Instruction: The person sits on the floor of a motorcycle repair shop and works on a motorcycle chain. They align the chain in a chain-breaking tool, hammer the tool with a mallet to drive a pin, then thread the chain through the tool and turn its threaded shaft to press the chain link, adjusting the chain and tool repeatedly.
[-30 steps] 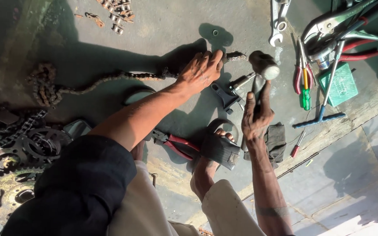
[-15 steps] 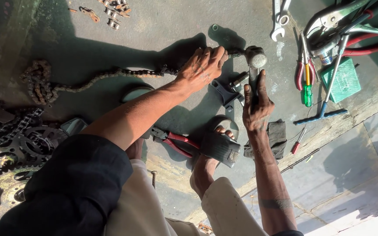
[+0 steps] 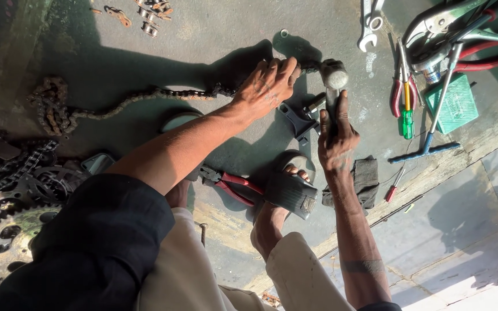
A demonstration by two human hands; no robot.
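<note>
My left hand [image 3: 267, 86] presses down on the end of a greasy drive chain [image 3: 145, 98] that runs left across the concrete floor to a heap of links. My right hand [image 3: 335, 138] is closed around the handle of a hammer [image 3: 334, 75], whose steel head sits just right of my left fingertips, over the chain end. A black metal tool [image 3: 298, 121] lies between my two hands.
Red-handled pliers [image 3: 231, 185] lie by my sandalled foot [image 3: 288, 193], a dark rag [image 3: 367, 178] beside it. Sprockets and chains [image 3: 7, 190] pile at the left. Pliers, a screwdriver, a spanner [image 3: 369, 26], a cross wrench and a green box [image 3: 451, 106] fill the upper right.
The hammer and my right hand have moved up toward the chain end. My left hand has stayed on the chain.
</note>
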